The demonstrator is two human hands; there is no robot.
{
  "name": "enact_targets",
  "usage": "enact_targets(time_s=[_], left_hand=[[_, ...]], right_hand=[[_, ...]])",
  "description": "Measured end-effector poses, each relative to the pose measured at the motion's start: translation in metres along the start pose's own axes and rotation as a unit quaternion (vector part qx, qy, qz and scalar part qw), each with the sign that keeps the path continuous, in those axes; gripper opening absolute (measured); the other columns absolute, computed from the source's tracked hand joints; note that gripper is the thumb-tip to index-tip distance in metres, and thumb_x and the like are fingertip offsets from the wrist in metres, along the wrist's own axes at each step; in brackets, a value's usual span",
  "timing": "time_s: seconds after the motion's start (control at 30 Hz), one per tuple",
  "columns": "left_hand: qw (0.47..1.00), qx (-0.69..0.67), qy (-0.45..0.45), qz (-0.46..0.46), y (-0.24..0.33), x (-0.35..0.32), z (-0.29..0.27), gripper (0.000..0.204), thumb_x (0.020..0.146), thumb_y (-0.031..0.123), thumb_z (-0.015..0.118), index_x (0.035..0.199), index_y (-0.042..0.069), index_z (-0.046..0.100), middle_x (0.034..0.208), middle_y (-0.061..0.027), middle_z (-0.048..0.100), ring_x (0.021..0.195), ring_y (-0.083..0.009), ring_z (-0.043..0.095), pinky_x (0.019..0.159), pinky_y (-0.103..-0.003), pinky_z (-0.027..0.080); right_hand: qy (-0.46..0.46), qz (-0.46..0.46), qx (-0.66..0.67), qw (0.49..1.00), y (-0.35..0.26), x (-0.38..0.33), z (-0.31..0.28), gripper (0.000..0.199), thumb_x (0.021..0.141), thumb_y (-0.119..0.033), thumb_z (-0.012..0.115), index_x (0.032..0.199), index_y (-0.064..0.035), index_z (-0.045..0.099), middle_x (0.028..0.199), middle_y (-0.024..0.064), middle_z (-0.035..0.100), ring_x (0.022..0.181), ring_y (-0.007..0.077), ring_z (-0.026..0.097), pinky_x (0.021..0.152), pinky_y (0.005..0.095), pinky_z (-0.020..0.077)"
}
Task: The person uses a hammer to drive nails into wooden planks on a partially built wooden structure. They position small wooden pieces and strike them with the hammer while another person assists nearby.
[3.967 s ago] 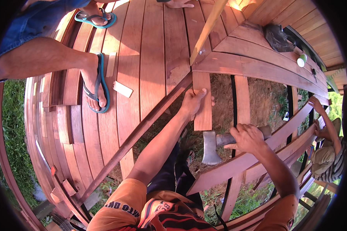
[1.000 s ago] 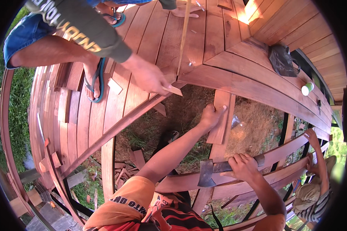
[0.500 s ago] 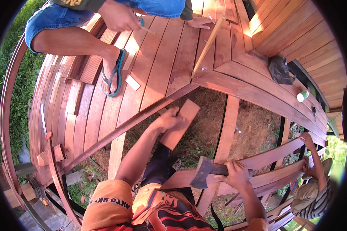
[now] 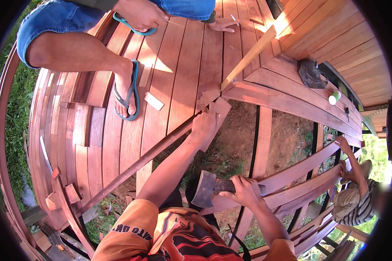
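Near the centre of the frame, the left hand (image 4: 203, 124) is closed around a short reddish board (image 4: 217, 114), pressing its upper end against the edge of the plank deck (image 4: 178, 78) where the decking stops above bare ground. The board slants from upper right to lower left, and most of its lower part is hidden behind the fingers.

Lower, right of centre, the right hand (image 4: 244, 191) is wrapped tight around the handle of a hatchet (image 4: 207, 188), just behind the head (the dark metal head points toward the left, its edge turned downward). The hatchet is held above a reddish joist (image 4: 292, 176) that runs up toward the right.

Above the board, a long pale stick (image 4: 248, 57) leans diagonally, its lower end near the deck edge. In the upper left, another person's foot in a teal flip-flop (image 4: 127, 93) stands on the deck, with a small wood offcut (image 4: 154, 101) lying just beside it. At the right edge, a third person in a striped shirt (image 4: 365, 208) grips a joist from below. A black bag (image 4: 311, 73) lies on the planks at upper right.
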State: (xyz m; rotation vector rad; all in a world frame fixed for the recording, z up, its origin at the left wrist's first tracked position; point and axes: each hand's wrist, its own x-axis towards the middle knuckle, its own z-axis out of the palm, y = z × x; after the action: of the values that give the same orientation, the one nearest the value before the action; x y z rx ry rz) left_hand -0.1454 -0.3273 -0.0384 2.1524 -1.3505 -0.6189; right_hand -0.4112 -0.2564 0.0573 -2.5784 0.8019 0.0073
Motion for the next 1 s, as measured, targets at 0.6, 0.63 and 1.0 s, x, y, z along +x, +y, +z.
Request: enact_targets(time_s=[0.6, 0.63, 1.0], left_hand=[[0.99, -0.12, 0.06, 0.05, -0.016, 0.015, -0.002, 0.026, 0.087, 0.009, 0.073, 0.102, 0.001, 0.053, 0.088, -0.0233, 0.067, 0.082, -0.0419, 0.069, 0.068, -0.049, 0.053], [0.99, -0.12, 0.051, 0.05, -0.01, 0.015, -0.01, 0.026, 0.087, 0.008, 0.073, 0.101, 0.0, 0.053, 0.087, -0.0231, 0.067, 0.082, -0.0414, 0.07, 0.068, -0.048, 0.053], [0.983, -0.176, 0.024, 0.055, -0.012, 0.019, -0.015, 0.027, 0.088, 0.009, 0.071, 0.108, 0.001, 0.054, 0.078, -0.025, 0.066, 0.08, -0.0432, 0.069, 0.067, -0.05, 0.052]], right_hand=[[0.018, 0.095, -0.086, 0.992, -0.024, 0.053, 0.037, 0.058, 0.087, -0.064, 0.063, 0.097, -0.0074, 0.053, 0.086, 0.0146, 0.063, 0.075, 0.0364, 0.069, 0.061, 0.0456, 0.0565], [0.03, 0.116, -0.09, 0.989, -0.023, 0.055, 0.04, 0.058, 0.087, -0.063, 0.064, 0.097, -0.0075, 0.053, 0.086, 0.0147, 0.063, 0.075, 0.0364, 0.069, 0.061, 0.0455, 0.0564], [-0.048, 0.045, -0.05, 0.997, -0.04, 0.06, 0.04, 0.055, 0.089, -0.056, 0.066, 0.103, -0.0048, 0.05, 0.091, 0.0184, 0.063, 0.076, 0.0363, 0.07, 0.06, 0.045, 0.0572]])
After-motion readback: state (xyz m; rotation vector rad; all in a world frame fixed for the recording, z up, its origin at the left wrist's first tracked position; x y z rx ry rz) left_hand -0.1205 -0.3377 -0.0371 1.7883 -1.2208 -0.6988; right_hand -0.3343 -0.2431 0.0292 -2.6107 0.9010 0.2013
